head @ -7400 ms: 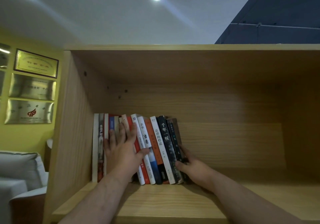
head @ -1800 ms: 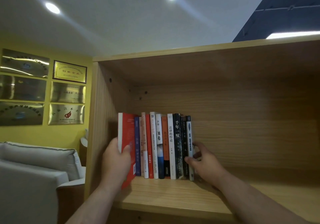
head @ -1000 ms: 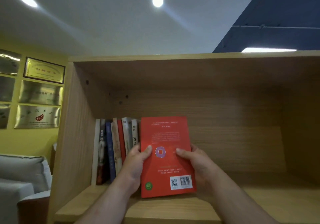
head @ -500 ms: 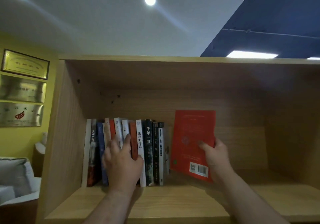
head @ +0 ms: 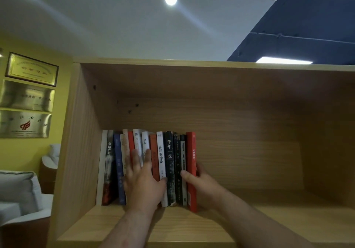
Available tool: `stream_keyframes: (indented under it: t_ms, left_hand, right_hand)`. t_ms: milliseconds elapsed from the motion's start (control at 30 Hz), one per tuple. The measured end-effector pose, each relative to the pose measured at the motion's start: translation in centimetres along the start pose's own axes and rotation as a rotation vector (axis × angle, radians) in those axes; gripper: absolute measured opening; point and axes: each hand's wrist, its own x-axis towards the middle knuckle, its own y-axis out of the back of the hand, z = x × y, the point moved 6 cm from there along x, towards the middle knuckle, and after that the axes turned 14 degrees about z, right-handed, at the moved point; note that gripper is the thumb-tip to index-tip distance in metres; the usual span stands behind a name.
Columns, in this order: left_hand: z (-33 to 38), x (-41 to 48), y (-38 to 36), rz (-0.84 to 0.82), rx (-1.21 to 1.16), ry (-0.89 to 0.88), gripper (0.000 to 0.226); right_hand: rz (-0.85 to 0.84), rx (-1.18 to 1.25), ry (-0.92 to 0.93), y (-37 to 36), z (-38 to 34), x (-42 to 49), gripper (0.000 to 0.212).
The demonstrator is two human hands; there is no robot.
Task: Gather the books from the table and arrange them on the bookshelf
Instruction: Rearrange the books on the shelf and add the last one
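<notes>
A row of several books (head: 160, 151) stands upright at the left end of a wooden bookshelf (head: 249, 171) compartment. A red book (head: 191, 151) stands at the row's right end, spine outward. My right hand (head: 201, 182) grips its lower part, thumb on the spines to its left and fingers behind its right cover. My left hand (head: 144, 182) lies flat against the spines in the middle of the row, fingers spread and pointing up, holding nothing.
The shelf board (head: 269, 226) stretches bare to the right of the books. The compartment's left wall (head: 80, 151) touches the row. Framed plaques (head: 31, 69) hang on the yellow wall at left above a grey sofa (head: 17, 188).
The red book, held tilted to the right of the row half a second ago, now stands upright against the row's right end. My left hand stays on the spines.
</notes>
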Motion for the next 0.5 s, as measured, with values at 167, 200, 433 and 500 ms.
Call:
stream_keyframes:
  t_ms: [167, 200, 433, 500]
  left_hand:
    - [-0.1, -0.3, -0.7, -0.124, 0.110, -0.009, 0.128]
    - [-0.1, -0.3, -0.9, -0.140, 0.133, -0.014, 0.131]
    - [0.0, -0.2, -1.4, -0.180, 0.187, -0.033, 0.135]
    - [0.0, -0.1, -1.4, -0.180, 0.183, -0.032, 0.135]
  right_hand:
    - [-0.196, -0.118, -0.140, 1.5, 2.1, 0.3, 0.097]
    - [-0.184, -0.114, -0.129, 1.7, 2.2, 0.6, 0.095]
    - [-0.082, -0.209, -0.019, 0.8, 0.9, 1.0, 0.071]
    - [-0.076, -0.191, -0.017, 0.6, 1.2, 1.0, 0.068]
